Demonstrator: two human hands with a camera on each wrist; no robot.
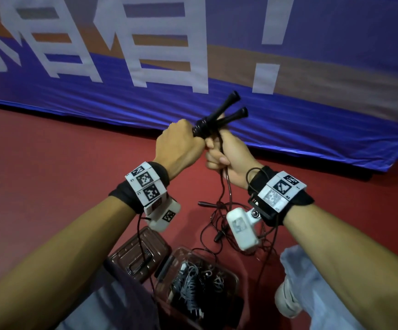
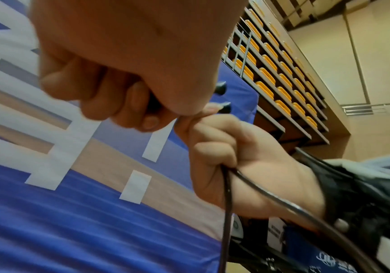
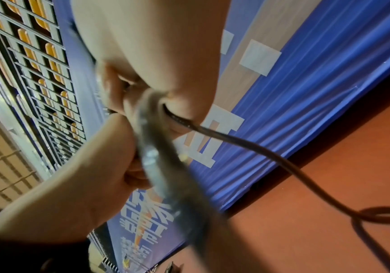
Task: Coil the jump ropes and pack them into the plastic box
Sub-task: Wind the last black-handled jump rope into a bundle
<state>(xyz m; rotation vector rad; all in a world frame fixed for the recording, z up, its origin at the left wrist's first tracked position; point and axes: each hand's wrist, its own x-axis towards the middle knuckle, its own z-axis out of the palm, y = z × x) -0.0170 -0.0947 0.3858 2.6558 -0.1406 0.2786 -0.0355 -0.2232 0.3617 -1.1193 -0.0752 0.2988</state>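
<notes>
black handles sit clamped in the left hand while the right hand grips the cord, which should wind tightly, evenly.

Two black ribbed jump-rope handles cross in a V, tips pointing up and away, their lower ends gripped together in the left hand and right hand. A thin dark cord leaves the right fist and hangs to a loose tangle on the red floor, where another black handle lies. Below, an open clear plastic box holds coiled ropes, grey and dark; its clear lid lies just left of it.
</notes>
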